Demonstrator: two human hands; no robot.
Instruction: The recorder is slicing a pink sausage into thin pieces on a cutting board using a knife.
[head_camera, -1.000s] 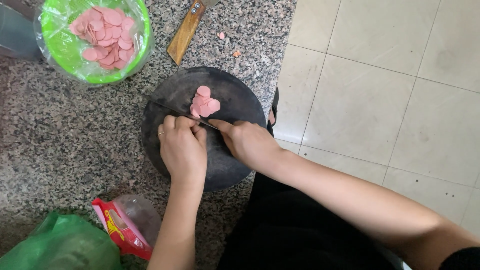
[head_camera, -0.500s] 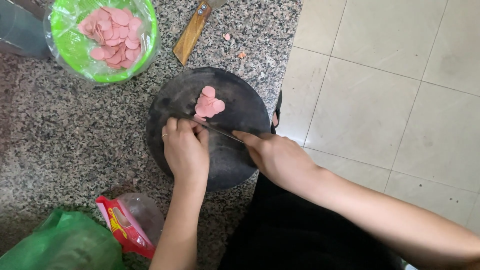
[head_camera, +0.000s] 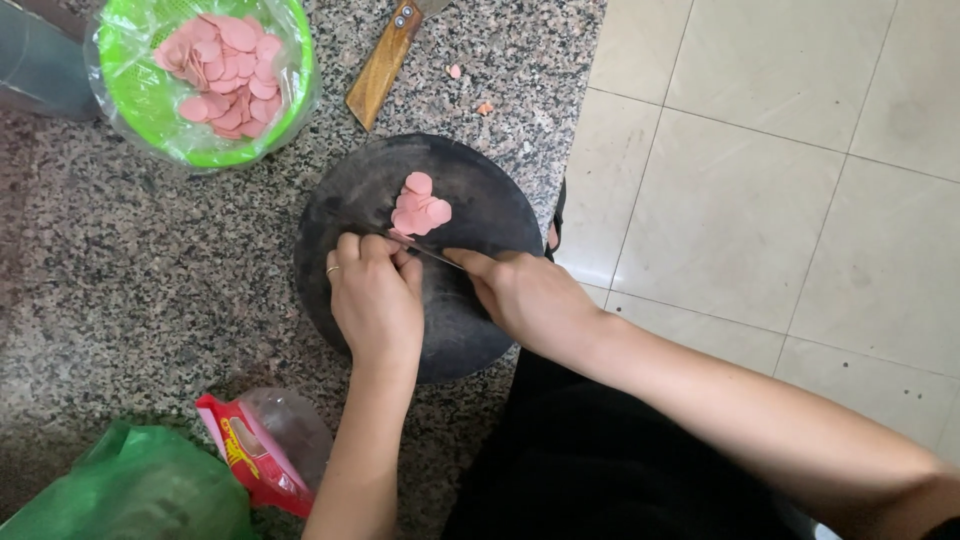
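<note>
Head view: a green basket lined with clear plastic holds pink slices. On the dark round board, left hand fingers curl over what seems a sausage piece; right hand grips a thin knife beside cut slices. Speckled granite surface, tiled floor.

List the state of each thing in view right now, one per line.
left hand: curled, fingertips down on the sausage end
right hand: gripping the knife
knife: blade at the left fingertips
sausage slices: cut, piled on the round dark board
green basket: holding many slices
wooden-handled knife: lying unused
</note>
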